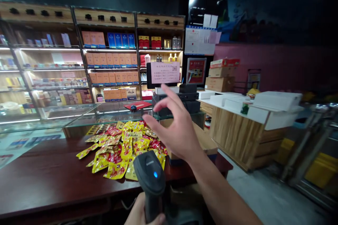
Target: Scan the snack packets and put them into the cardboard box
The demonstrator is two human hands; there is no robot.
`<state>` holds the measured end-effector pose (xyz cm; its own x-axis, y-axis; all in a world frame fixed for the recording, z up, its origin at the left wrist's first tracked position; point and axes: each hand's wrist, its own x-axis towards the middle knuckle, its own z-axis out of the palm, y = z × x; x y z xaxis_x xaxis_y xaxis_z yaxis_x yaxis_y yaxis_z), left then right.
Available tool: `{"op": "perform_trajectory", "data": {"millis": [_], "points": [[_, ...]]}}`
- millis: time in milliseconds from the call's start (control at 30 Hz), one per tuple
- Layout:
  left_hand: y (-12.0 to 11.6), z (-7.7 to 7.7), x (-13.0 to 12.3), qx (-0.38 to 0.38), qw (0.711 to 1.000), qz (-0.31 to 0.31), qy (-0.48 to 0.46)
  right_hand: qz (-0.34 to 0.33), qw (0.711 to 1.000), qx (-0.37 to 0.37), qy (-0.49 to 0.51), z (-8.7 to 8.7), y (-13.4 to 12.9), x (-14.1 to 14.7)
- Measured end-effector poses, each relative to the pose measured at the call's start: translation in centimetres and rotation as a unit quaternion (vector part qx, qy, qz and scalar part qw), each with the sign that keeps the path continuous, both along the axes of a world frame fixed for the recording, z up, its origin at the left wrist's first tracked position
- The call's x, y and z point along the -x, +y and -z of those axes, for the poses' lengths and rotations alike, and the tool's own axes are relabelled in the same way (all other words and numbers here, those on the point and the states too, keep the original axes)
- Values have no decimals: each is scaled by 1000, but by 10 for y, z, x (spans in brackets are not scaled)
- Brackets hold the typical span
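Backlit wooden shop shelves (pixel 111 56) line the rear wall, stocked with orange, blue and red cartons (pixel 113 59) and glass bottles (pixel 175 43). In front stands a glass display counter (pixel 111 112) holding a red mat (pixel 137 105) and a black computer mouse (pixel 133 107). A black monitor (pixel 150 77) bearing a pink paper notice (pixel 165 72) rises behind a black register unit (pixel 176 97). Stacked cardboard boxes (pixel 220 79) sit on a wood-panelled counter with a white top (pixel 237 137), beside a pink wall (pixel 277 66). Printed notices (pixel 199 40) hang above. A dark red wooden table (pixel 52 179) fills the foreground; yellow bins (pixel 319 170) stand at right.
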<state>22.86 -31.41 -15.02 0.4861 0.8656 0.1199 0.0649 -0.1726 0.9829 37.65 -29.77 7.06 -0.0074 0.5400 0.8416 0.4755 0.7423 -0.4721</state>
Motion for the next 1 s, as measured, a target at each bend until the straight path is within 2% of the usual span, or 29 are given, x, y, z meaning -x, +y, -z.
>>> {"op": "perform_trajectory", "data": {"millis": [67,133,167,200,267,367,467,533,633,700,733,833,867,933,1000], "points": [[13,1,0,-16,1000,4,-11,-117,979,131,101,41,7,-6],[29,-1,-4,-19,1000,0,-17,-241,923,271,132,83,17,-3],[37,-3,-6,-18,1000,-4,-17,-280,898,305,150,101,22,0],[45,-6,-9,-15,1000,-7,-15,-303,880,326,166,116,28,4],[60,-13,-16,-12,1000,-3,-17,-292,876,342,174,134,40,10],[82,-22,-25,1,1000,21,-16,-244,890,352,155,141,61,15],[104,-31,-25,17,999,36,16,-214,881,379,187,143,86,16],[122,-41,-13,2,997,46,64,-195,871,391,225,149,102,17],[157,-63,25,-55,979,62,185,-143,866,389,280,163,122,21],[185,-73,53,-72,953,-30,294,-108,856,404,304,173,132,25],[199,-75,64,-73,928,-74,359,-87,848,419,312,177,136,27],[233,-61,77,-104,828,-198,514,-36,831,455,317,189,145,34],[241,-53,75,-108,804,-214,544,-32,829,461,314,191,147,36],[250,-36,66,-109,778,-230,575,-39,829,468,305,195,149,37],[255,-28,62,-109,774,-234,578,-43,831,469,295,197,146,33]]}}
